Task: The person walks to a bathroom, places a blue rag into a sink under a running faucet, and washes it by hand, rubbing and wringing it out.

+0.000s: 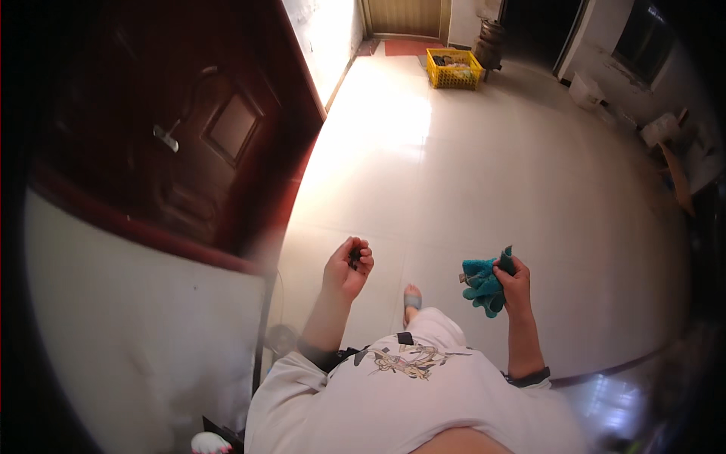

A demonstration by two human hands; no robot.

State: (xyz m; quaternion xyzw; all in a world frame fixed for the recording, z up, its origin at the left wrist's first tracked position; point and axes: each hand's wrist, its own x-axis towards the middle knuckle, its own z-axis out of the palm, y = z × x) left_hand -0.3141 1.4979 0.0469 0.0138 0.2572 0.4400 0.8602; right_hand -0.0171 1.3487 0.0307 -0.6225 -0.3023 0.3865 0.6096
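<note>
My right hand (516,281) grips a teal cloth (484,286), which hangs bunched to the left of the fingers with one end sticking up above them. A small pale tag shows at the cloth's left edge. On the other side, my left hand (350,266) is raised with its palm turned up and its fingers curled in. Small dark bits (354,259) lie within those fingers; their kind is too small to make out. The two hands are well apart, both held over the pale tiled floor (423,212).
A dark red door (189,144) with a metal handle is at the left, above a white wall. Far ahead, a yellow plastic crate (454,74) with things in it stands by a dark metal stove (490,44). White containers (585,91) and cardboard (675,180) line the right wall.
</note>
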